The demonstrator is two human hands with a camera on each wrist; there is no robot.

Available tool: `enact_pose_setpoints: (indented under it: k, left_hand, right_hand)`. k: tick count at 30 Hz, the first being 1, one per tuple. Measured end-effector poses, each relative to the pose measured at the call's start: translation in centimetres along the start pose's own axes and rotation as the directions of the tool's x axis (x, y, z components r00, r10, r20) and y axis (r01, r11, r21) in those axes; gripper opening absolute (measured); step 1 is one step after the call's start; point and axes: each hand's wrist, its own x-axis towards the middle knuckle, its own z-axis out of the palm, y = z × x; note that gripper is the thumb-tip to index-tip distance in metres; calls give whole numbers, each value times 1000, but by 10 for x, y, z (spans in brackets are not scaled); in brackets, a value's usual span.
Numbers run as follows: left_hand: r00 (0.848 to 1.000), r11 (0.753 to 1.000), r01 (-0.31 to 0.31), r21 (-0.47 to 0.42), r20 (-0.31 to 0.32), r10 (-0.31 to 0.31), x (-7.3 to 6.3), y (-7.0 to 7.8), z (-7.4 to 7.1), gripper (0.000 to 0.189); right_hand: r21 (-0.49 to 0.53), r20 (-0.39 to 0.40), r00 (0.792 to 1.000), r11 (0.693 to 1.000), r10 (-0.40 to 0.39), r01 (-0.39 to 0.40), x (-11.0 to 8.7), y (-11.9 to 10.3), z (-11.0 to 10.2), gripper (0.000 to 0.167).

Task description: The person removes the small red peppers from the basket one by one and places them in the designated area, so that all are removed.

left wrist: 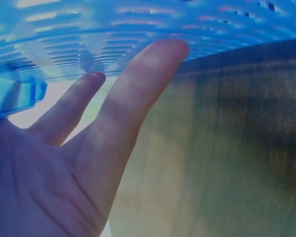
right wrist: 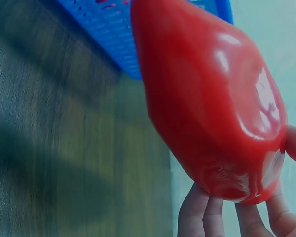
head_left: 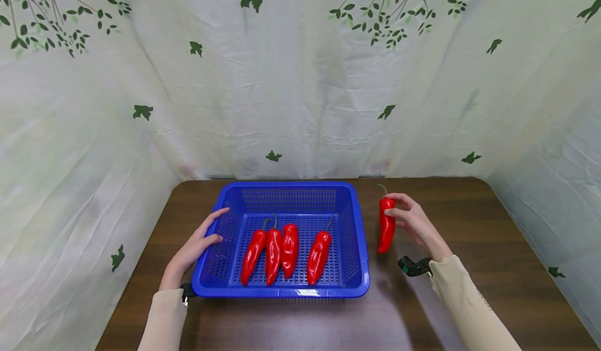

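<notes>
To the right of the basket, my right hand (head_left: 415,223) pinches a red chili pepper (head_left: 386,228) near its stem end, thumb and fingers on either side. It hangs tip down, and its shiny red body (right wrist: 212,103) fills much of the right wrist view. My left hand (head_left: 194,246) grips the left rim of a blue plastic basket (head_left: 359,246). Outstretched digits of the left hand (left wrist: 64,163) lie against the slotted outer wall in the left wrist view. In the basket lie several more red peppers, among them a separate right-hand one (head_left: 319,257).
A dark brown wooden table (head_left: 469,267) bears the basket. White cloth (head_left: 300,106) printed with green leaves and branches hangs behind the table and at both sides.
</notes>
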Motion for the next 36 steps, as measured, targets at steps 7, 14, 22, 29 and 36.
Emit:
enact_pose_setpoints:
  k: [7,14,22,29,36]
  left_hand:
    - [1000,1000,-9,-6,-3,9,0,2,1,64]
    - [1000,1000,-6,-19,-1,6,0,2,0,64]
    - [1000,1000,6,-9,-7,-6,0,0,0,63]
    - [1000,1000,-19,-3,-7,19,1,-2,0,64]
    - [999,999,-35,19,-14,35,2,-5,0,63]
  right_hand:
    - [-19,-29,999,1000,21,-21,2,5,-3,48]
    - [-45,-65,996,997,56,-59,5,12,-6,49]
    - [-67,-81,994,995,69,-75,8,19,-10,50]
    - [-85,-89,994,994,67,-74,11,28,-13,51]
    - [-135,-103,993,988,66,-79,13,38,-16,50]
